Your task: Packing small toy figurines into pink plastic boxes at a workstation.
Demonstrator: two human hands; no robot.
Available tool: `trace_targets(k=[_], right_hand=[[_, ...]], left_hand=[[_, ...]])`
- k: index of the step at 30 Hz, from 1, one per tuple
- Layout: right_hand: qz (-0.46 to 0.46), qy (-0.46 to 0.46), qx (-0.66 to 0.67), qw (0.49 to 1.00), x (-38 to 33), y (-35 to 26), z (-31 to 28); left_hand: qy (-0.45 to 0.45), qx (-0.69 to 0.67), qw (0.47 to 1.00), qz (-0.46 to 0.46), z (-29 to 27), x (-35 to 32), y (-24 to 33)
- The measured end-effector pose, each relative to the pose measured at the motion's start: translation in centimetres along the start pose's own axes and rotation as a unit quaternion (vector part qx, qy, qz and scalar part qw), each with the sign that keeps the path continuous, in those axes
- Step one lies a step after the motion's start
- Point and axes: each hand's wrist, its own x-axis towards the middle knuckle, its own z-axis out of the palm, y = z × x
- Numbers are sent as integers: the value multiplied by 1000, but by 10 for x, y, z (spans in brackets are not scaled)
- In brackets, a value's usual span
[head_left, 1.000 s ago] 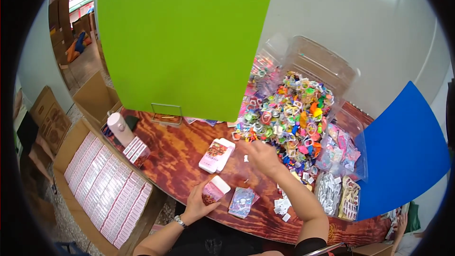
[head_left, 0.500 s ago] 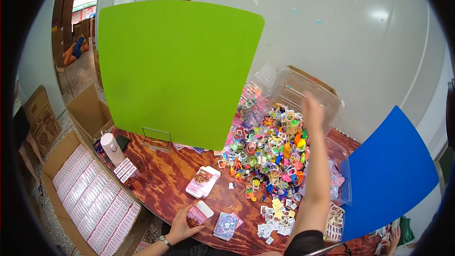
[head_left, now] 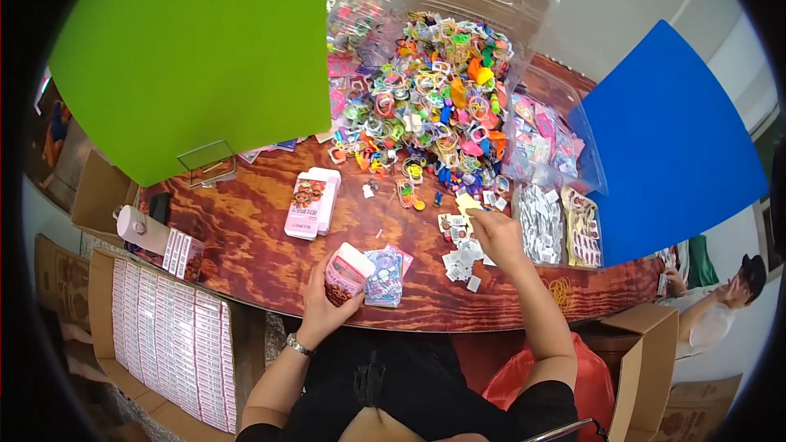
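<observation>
Left hand (head_left: 322, 304)'s got its fingers curled round a boxy pink carton (head_left: 345, 278); right hand (head_left: 499, 239)'s at flat paper slips (head_left: 463, 258), can't tell if fingers are pinching any.

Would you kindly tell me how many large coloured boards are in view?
2: the green board, upper left, and the blue board, at right. Any behind them would be hidden.

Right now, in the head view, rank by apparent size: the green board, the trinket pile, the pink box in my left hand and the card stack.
1. Green board
2. Trinket pile
3. Pink box and card stack: too alike to rank, the box partly hidden.
</observation>
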Motion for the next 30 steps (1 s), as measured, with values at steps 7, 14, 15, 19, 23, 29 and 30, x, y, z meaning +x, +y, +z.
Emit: trace_targets(k=[7,14,15,19,23,29,30], right_hand=[[148,-55,11,987,-39,16,5],[159,-17,41,986,-15,46,41],[156,-16,42,987,-10,44,45],[144,-89,-49,984,-1,43,61],[145,-107,-65,981,3,45,65],[207,-109,91,968,12,48,57],[197,-137,100,966,12,51,58]], left_hand=[[-14,-19,1000,-19,6,-11,-6],[14,-10,1000,-20,5,-19,0],[10,-3,1000,-19,4,-20,2],[15,28,999,-14,4,-21,7],[15,13,999,-25,4,-22,3],[11,24,999,-25,3,-22,5],[9,25,999,-26,3,-22,4]])
